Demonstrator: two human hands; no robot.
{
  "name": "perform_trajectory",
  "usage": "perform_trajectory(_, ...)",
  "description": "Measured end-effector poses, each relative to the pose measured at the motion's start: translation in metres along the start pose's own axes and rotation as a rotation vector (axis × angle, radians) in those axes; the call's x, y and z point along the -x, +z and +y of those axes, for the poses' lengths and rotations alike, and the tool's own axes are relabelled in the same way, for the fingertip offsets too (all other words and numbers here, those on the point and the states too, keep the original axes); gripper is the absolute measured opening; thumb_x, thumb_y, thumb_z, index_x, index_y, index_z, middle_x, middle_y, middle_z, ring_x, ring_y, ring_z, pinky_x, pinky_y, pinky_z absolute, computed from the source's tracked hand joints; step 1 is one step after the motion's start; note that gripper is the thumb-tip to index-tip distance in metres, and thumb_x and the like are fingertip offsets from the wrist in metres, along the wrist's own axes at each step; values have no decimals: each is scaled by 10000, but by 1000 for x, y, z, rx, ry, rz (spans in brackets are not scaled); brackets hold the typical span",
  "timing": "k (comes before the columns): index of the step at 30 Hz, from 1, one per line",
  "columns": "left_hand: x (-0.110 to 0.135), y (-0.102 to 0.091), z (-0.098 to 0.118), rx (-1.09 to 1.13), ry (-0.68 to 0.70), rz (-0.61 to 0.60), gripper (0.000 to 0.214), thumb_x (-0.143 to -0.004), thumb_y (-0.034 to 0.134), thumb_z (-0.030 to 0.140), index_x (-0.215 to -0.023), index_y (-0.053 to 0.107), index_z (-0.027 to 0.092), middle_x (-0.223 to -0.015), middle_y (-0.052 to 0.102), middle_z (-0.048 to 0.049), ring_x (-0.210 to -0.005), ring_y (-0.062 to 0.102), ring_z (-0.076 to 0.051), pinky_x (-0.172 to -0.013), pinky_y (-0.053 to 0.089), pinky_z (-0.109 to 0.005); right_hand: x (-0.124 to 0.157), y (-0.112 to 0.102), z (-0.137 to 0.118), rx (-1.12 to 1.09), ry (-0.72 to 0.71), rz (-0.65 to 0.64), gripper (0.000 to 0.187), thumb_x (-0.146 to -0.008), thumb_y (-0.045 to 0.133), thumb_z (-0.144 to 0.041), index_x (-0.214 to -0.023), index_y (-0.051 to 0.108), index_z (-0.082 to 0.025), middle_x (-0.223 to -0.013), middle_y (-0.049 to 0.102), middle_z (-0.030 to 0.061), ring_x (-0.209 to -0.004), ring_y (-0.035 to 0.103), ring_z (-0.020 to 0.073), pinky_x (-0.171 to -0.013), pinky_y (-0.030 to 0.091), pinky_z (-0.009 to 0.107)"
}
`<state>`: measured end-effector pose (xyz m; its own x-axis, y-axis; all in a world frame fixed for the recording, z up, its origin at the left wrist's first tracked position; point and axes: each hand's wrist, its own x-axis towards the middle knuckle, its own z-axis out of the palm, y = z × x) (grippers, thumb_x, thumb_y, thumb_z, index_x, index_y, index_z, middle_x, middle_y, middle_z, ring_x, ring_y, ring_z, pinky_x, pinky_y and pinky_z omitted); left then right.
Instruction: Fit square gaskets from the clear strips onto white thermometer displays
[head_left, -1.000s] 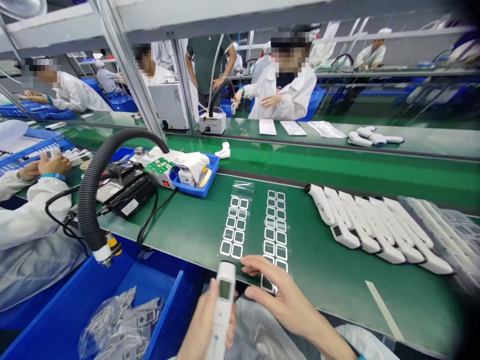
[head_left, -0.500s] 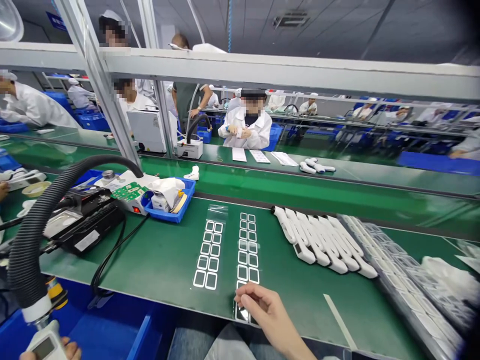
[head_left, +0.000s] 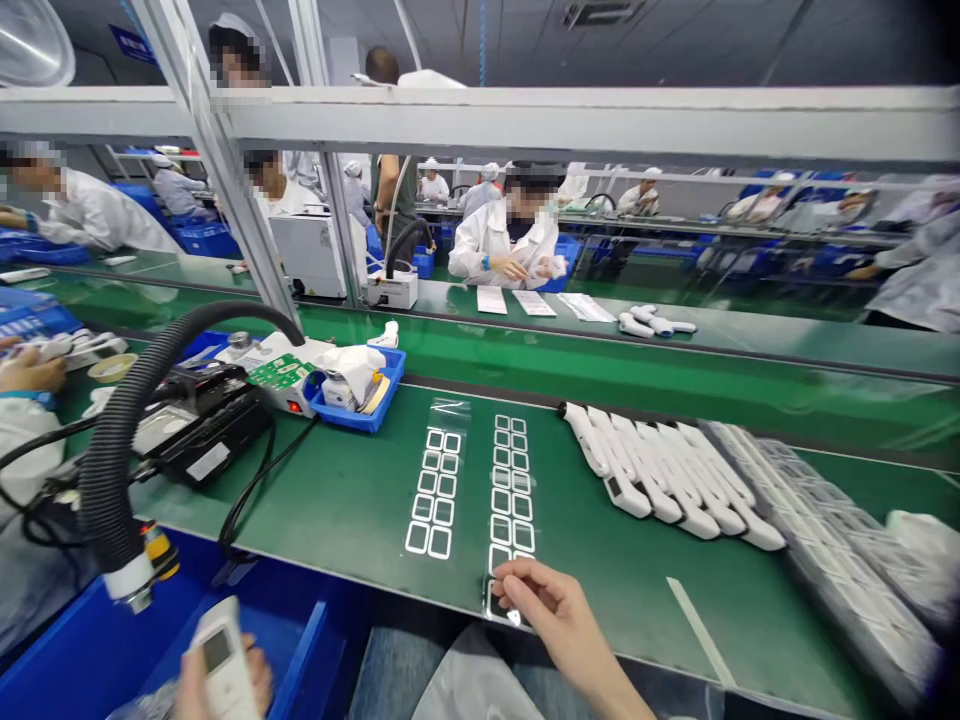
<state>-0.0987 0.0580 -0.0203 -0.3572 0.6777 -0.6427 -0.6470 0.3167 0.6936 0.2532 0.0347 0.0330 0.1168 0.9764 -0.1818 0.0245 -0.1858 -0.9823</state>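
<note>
My left hand (head_left: 259, 675) is wrapped round a white handheld device (head_left: 223, 655) with a small dark screen, held upright over the blue bin at lower left. My right hand (head_left: 551, 605) rests at the near end of a clear strip of white square-frame stickers (head_left: 501, 500). Its thumb and fingertips are pinched together by the lowest frames; whatever lies between them is too small to tell. A second, shorter sticker strip (head_left: 424, 510) lies to the left. Several white devices (head_left: 667, 470) lie side by side in a slanted row to the right.
A black corrugated hose (head_left: 112, 450) with a metal tip arches over the blue bin (head_left: 300, 650). Behind it stand a black unit (head_left: 202, 440) and a small blue tray (head_left: 364, 410). Long plastic trays (head_left: 825, 540) lie at right. A co-worker's hand (head_left: 34, 370) shows at far left.
My left hand has carried the white device to the right, away from beneath the hose tip. My right hand stays at the strip's near end. The whole view has shifted slightly.
</note>
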Motion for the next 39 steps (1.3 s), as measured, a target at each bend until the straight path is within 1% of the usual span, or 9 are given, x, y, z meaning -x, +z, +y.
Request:
perform_trajectory(3,39,27,-24,-99,-53,-212,651,-575,833,593,-998,630,142,-639,621,-29,-475,535,-153,-395,391,-230,0,2,2,-13,2,-11,395,-797,694,-555,-879,743,-172,-796,725,90,-744,653,208,-729,534,312)
perform_trajectory(5,63,55,-37,-146,-112,-397,631,-687,779,585,-1093,624,129,-713,651,-51,-465,520,-126,-416,399,-225,2,4,1,-33,11,-7,375,-789,711,-538,-885,745,-177,-806,724,83,-755,655,204,-741,535,306)
perform_trajectory(7,81,80,-48,-206,-166,-567,552,-790,695,588,-1065,641,113,-708,650,-62,-464,510,-110,-430,394,-214,4,6,-4,-47,19,0,354,-788,720,-521,-888,747,-183,-822,725,77,-763,655,197,-748,534,297)
perform_trajectory(10,97,104,-62,-263,-222,-703,525,-875,566,623,-894,661,107,-597,602,-48,-465,498,-102,-457,390,-199,9,6,-11,-32,13,8,337,-788,722,-510,-881,749,-187,-826,722,70,-761,652,191,-743,533,287)
perform_trajectory(14,108,116,-73,-274,-292,-722,581,-835,565,689,-771,635,116,-534,550,-28,-452,472,-96,-447,383,-190,14,3,-16,-9,-4,32,339,-793,710,-511,-879,748,-185,-839,720,69,-782,661,203,-750,539,301)
perform_trajectory(22,123,121,-74,-275,-344,-670,628,-793,600,713,-980,638,115,-615,601,-28,-427,489,-104,-410,369,-201,14,6,-14,5,-12,15,364,-796,698,-535,-875,745,-182,-810,722,68,-757,661,211,-744,556,328)
perform_trajectory(28,129,126,-73,-343,-350,-679,734,-665,595,841,-793,612,118,-506,549,-19,-373,444,-90,-385,311,-190,9,7,-10,-2,-12,-46,376,-798,690,-543,-896,740,-183,-816,725,76,-776,670,222,-744,563,335)
perform_trajectory(32,131,132,-72,-376,-344,-682,764,-624,596,869,-772,605,120,-495,537,-13,-370,427,-81,-389,301,-189,10,6,-12,-16,-15,-44,355,-810,686,-524,-904,736,-185,-836,723,76,-792,667,221,-755,563,335)
perform_trajectory(39,134,135,-73,-397,-340,-700,673,-707,600,793,-760,599,123,-485,532,-15,-364,428,-87,-393,310,-196,11,5,-15,-15,-16,-19,381,-797,689,-548,-883,744,-181,-879,722,88,-803,672,228,-756,578,343)
